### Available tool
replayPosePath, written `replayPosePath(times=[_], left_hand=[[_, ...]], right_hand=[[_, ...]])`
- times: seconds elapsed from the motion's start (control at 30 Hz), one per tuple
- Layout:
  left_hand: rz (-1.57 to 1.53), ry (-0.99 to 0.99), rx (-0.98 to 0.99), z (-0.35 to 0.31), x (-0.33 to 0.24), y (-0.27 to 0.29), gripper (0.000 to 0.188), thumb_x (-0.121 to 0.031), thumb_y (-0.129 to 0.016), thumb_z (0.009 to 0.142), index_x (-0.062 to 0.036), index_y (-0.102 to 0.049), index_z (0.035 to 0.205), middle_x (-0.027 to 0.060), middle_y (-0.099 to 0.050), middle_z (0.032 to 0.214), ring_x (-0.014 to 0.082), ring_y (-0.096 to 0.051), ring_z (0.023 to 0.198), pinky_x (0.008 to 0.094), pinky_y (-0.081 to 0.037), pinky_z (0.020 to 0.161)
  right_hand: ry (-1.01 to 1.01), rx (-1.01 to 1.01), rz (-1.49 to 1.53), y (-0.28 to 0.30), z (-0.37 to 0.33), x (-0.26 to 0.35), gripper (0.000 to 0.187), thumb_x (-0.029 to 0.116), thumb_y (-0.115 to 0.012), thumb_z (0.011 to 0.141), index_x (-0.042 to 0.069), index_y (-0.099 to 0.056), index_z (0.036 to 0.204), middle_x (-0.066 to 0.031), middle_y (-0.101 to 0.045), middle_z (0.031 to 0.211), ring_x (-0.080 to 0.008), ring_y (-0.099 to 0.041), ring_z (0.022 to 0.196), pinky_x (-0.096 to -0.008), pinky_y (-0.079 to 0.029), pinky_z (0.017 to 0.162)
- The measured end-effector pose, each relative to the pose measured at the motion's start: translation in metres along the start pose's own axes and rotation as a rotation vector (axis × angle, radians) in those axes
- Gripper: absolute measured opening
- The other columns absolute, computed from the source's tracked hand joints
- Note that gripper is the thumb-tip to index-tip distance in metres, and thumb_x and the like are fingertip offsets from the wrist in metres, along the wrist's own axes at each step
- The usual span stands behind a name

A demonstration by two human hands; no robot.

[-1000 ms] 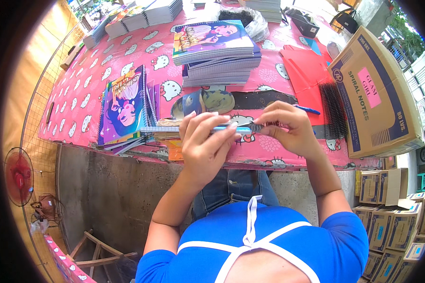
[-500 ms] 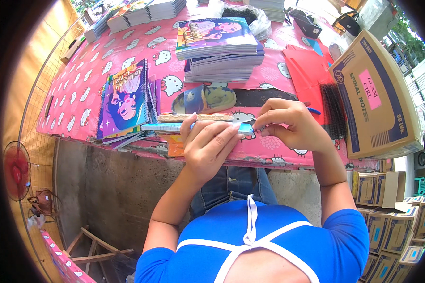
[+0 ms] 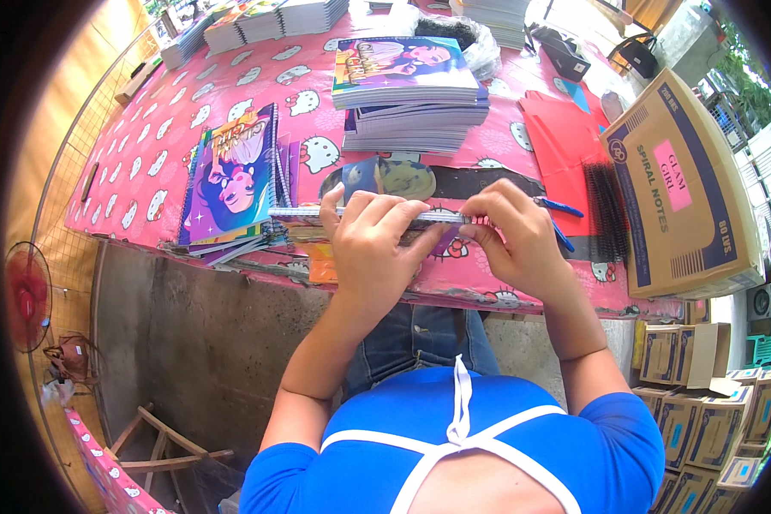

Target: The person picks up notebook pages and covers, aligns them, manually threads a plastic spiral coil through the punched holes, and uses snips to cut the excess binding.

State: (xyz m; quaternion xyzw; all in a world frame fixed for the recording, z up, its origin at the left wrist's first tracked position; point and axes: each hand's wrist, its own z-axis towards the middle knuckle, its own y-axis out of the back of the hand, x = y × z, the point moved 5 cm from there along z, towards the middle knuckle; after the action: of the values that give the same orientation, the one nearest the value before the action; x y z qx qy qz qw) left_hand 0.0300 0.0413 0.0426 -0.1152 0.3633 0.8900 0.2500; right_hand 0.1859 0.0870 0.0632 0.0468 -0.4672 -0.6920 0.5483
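Both hands over the near side of the worktop (image 3: 133,206), backs upward, elbows bent, forearms converging from the lower edge. Items logged left to right.

Far left of the hands, below worktop level: red fan (image 3: 27,295).

Left of the left hand, just beside the held item: overlapping notebooks (image 3: 236,184) with purple illustrated covers.

Left hand (image 3: 373,240): gripping a thin notebook (image 3: 304,212); fingers bent across its far side, thumb pointing right along the near side, little finger lifted apart. Notebook seen nearly edge-on, pale edge upward, spanning from left of this hand to the right fingertips.

Beyond the hands, roughly between them: notebook stack (image 3: 415,128), lying flat.

Right hand (image 3: 518,236): wrist arched, thumb and forefinger pinched at the notebook's right end, other fingers curled. Cannot tell whether paper or wire lies between the tips.

Just right of the right hand: blue handles (image 3: 561,206). Slightly farther out, red sheets (image 3: 561,146) and black spiral coils (image 3: 604,210). Beyond those, rightmost on the worktop: cardboard box (image 3: 681,184), tilted.
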Motion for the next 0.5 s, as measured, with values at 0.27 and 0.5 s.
replayPosePath(times=[0.27, 0.5], left_hand=[[-0.04, -0.036, -0.084, -0.014, -0.002, 0.004, 0.025, -0.026, -0.082, 0.064, -0.0138, -0.07, 0.082, -0.0024, -0.066, 0.08, 0.0163, -0.058, 0.08, 0.0406, -0.03, 0.095], [-0.091, 0.028, -0.085, -0.007, 0.002, 0.008, 0.037, -0.028, -0.08, 0.067, -0.0123, -0.064, 0.097, -0.0014, -0.064, 0.081, 0.0176, -0.06, 0.084, 0.0399, -0.034, 0.092]], right_hand=[[0.108, 0.396, -0.003, -0.014, 0.063, -0.041, 0.029, 0.015, -0.062, 0.084, 0.001, -0.061, 0.11, -0.0156, -0.066, 0.094, -0.0267, -0.066, 0.084, -0.0377, -0.052, 0.072], [0.069, 0.533, -0.281, -0.125, 0.051, -0.099, 0.026, 0.022, -0.062, 0.08, 0.004, -0.054, 0.098, -0.0199, -0.064, 0.088, -0.0395, -0.064, 0.08, -0.0468, -0.051, 0.069]])
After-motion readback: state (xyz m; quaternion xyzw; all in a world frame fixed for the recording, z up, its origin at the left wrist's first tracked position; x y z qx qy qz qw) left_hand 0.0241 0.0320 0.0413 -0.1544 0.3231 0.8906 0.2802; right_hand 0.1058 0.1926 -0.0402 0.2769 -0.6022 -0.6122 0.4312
